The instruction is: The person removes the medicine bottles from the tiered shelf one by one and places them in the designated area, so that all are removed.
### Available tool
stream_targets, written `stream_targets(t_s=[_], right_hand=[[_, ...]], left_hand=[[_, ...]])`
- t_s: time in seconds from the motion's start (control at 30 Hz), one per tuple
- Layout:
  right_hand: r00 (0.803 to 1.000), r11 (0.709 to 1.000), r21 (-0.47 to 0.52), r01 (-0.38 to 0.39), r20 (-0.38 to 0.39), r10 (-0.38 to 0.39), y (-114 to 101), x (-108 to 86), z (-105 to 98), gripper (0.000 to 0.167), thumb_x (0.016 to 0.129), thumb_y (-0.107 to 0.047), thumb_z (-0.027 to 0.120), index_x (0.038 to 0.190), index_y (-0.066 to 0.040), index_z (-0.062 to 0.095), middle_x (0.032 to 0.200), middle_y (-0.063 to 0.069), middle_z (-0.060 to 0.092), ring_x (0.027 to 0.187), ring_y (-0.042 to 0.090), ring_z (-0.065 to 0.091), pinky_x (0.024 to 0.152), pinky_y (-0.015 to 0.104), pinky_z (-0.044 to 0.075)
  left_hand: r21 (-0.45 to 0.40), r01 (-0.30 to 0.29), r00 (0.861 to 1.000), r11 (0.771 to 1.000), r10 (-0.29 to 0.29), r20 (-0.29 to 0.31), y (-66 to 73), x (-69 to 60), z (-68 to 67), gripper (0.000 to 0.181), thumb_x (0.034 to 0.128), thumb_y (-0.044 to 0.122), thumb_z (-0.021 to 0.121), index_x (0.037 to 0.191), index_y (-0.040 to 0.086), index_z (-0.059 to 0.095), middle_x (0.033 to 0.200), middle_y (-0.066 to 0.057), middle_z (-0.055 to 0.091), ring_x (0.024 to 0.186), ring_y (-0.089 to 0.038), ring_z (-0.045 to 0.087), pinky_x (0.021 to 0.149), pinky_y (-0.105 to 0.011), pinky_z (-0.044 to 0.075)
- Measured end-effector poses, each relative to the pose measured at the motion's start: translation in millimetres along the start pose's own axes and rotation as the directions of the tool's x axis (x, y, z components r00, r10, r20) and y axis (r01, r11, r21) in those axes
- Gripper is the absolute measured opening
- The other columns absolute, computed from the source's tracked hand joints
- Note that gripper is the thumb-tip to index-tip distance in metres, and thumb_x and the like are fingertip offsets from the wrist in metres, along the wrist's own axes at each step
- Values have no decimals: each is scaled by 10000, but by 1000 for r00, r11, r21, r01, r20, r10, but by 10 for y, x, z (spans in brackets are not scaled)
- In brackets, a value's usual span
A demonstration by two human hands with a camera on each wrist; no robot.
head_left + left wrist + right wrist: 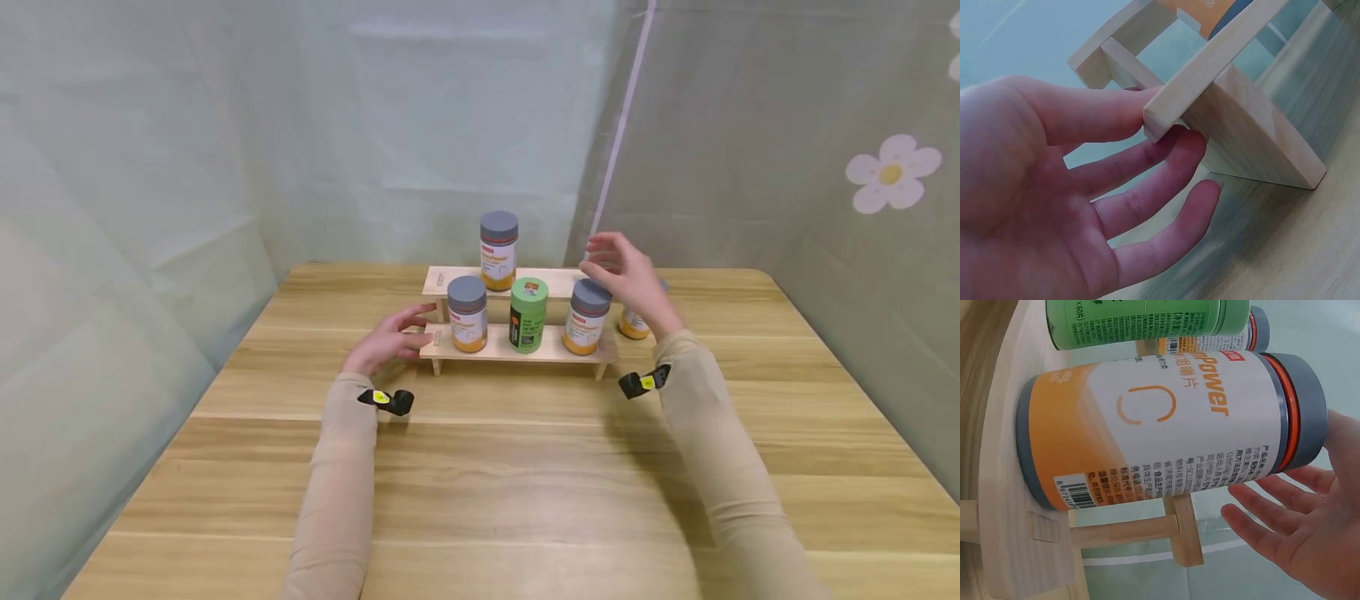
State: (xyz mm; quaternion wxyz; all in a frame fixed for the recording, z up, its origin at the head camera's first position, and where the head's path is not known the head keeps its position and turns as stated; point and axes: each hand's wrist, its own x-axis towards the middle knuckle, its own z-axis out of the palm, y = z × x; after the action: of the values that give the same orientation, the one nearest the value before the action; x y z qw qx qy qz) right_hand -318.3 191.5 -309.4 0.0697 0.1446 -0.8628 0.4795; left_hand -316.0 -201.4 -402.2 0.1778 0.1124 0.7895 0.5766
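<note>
Left hand (384, 340) pinches two-tier pale-wood rack (498, 343); right hand (630, 279) loosely spread beside closed grey-lidded white-orange cylindrical jar (584, 327).

The left arm (337, 492) and right arm (720, 450) are extended; the left grip (382, 340) is curled, the right grip (632, 277) raised, its fingers (1260, 533) parted.

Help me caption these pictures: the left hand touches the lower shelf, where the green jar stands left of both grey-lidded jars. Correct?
Not quite: the head view shows the green jar standing between the two grey-lidded jars. The left hand does touch the lower shelf.
</note>
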Motion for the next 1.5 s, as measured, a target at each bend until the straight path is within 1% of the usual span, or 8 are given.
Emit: stream_targets(t_s=[0.1, 0.27, 0.5, 0.63, 0.73, 1.0, 1.27, 1.5], right_hand=[[1000, 1000, -13, 9, 4, -9, -23, 34, 17, 518, 937, -244, 644, 1380, -78, 435, 1384, 178, 524, 1281, 372, 512, 1063, 508, 424], [1000, 999, -47, 17, 23, -16, -88, 92, 47, 519, 943, -233, 635, 1386, -62, 427, 1382, 176, 519, 1286, 374, 506, 1063, 502, 427], [995, 985, -153, 80, 74, -70, -239, 219, 106, 519, 942, -203, 627, 1384, -30, 416, 1358, 211, 520, 1256, 368, 511, 1058, 486, 430], [992, 977, -196, 87, 106, -68, -335, 267, 156, 545, 943, -211, 622, 1407, -44, 393, 1376, 199, 512, 1249, 357, 516, 1040, 485, 439], [990, 974, -206, 94, 121, -70, -395, 305, 212, 547, 944, -211, 620, 1410, -47, 385, 1386, 191, 505, 1251, 355, 518, 1042, 485, 439], [983, 960, -236, 152, 139, -121, -574, 385, 378, 550, 939, -211, 617, 1411, -46, 387, 1386, 187, 513, 1259, 334, 513, 1067, 462, 413], [982, 961, -231, 149, 147, -117, -630, 449, 492, 578, 932, -215, 631, 1415, -30, 374, 1385, 190, 510, 1256, 339, 516, 1060, 457, 425], [986, 971, -212, 112, 146, -82, -674, 490, 544, 630, 923, -258, 649, 1433, -36, 353, 1391, 171, 510, 1261, 336, 520, 1050, 444, 438]], left_hand=[[-3, 8, 1000, 1000, -8, -6, 1, 5, -6, 645, 947, 165, 604, 1522, 206, 313, 1508, -199, 325, 1261, -344, 450, 896, -362, 513], [-7, 14, 1000, 1000, -14, -9, -11, 22, -8, 656, 951, 157, 599, 1530, 204, 294, 1515, -205, 313, 1219, -322, 477, 891, -354, 514], [9, -3, 1000, 1000, 3, -14, 17, 39, 5, 656, 951, 145, 593, 1531, 203, 291, 1502, -210, 328, 1137, -283, 527, 864, -337, 525], [16, -8, 1000, 1000, 8, -12, 34, 45, 10, 663, 948, 144, 594, 1532, 208, 286, 1500, -212, 329, 1131, -292, 533, 877, -366, 526], [24, -13, 1000, 1000, 13, -5, 24, 56, 12, 665, 953, 155, 590, 1536, 205, 275, 1509, -216, 321, 1158, -311, 528, 898, -383, 522], [29, -9, 1000, 1000, 10, -16, 4, 63, 26, 651, 960, 161, 584, 1535, 198, 281, 1514, -210, 318, 1200, -337, 507, 913, -386, 514], [24, -9, 1000, 1000, 9, -7, 26, 80, 55, 647, 954, 161, 591, 1529, 200, 296, 1505, -207, 325, 1190, -329, 506, 908, -379, 518], [25, -25, 1000, 999, 25, 0, 41, 80, 61, 635, 958, 148, 580, 1527, 176, 298, 1494, -220, 334, 1178, -327, 514, 908, -398, 518]])
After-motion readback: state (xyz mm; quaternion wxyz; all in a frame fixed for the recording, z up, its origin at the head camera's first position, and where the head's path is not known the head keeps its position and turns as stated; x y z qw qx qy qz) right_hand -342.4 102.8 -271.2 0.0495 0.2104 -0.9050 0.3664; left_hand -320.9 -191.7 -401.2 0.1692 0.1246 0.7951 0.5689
